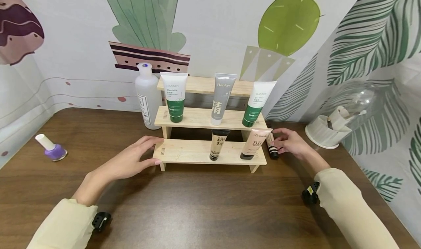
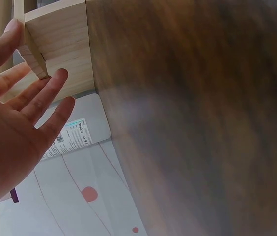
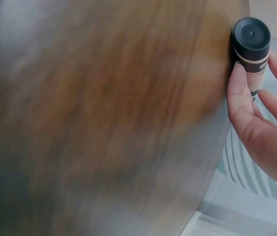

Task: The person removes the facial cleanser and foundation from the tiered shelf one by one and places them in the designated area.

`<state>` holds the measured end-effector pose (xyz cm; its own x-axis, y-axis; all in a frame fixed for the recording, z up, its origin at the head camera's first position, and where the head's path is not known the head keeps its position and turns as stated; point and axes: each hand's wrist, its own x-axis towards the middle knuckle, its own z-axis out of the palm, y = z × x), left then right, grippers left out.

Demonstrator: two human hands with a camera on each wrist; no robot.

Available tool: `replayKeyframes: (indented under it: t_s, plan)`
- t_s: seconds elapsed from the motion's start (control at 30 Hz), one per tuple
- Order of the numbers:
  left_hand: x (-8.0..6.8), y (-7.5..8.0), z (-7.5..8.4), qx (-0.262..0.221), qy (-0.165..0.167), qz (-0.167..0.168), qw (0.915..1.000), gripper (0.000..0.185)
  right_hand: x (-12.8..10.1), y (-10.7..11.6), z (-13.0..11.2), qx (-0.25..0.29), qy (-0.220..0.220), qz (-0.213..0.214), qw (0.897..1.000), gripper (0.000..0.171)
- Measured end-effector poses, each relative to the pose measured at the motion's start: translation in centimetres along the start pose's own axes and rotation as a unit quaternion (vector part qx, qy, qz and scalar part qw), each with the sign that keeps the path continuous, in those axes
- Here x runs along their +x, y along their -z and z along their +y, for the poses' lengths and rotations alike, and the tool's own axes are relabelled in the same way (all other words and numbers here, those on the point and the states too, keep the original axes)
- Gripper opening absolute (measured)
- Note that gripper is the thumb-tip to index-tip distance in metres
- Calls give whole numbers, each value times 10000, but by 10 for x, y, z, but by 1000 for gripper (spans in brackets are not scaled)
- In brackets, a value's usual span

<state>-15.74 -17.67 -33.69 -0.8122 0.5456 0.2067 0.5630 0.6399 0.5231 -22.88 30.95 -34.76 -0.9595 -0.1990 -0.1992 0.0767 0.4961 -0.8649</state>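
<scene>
Black-capped beige tube [image 1: 272, 146] stands on the table [image 1: 197, 205] beside the wooden step rack [image 1: 204, 152], pinched by our right hand [image 1: 291, 143]. We judge it light, rigid, slippery; grip mid-barrel. Left hand [image 1: 131, 161], fingers straight, steadies the rack's lowest step.

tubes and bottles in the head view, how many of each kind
Green-capped white tubes: 2
Grey tube: 1
Black-capped beige tube on the bottom step: 1
BB tube: 1
Small black-capped tube pinched in the right hand's fingers: 1
Tall white bottle: 1
Purple nail polish: 1
Total: 8
</scene>
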Motion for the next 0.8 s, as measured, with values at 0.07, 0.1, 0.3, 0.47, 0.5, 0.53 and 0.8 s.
replayKeyframes:
  t_s: [0.07,0.1,0.3,0.47,0.5,0.53,0.8]
  plan:
    - [0,0,0,-1,9,-9,10000,53,3,1,1,40,-26,67,10000,54]
    - [1,-1,0,-7,15,-10,10000,53,5,1,1,48,-38,100,9999,54]
    - [2,-1,0,-9,49,-43,10000,54,11,1,1,-5,-122,213,9997,55]
    - [1,-1,0,24,95,-73,9999,55,9,1,1,36,-139,241,9996,57]
    - [1,-1,0,28,95,-70,9999,55,9,2,1,48,-128,225,9997,57]
    - [1,-1,0,25,101,-70,9999,55,8,2,1,56,-102,196,9997,57]
    - [0,0,-1,11,124,-61,9999,55,-1,7,2,15,55,-30,10000,57]
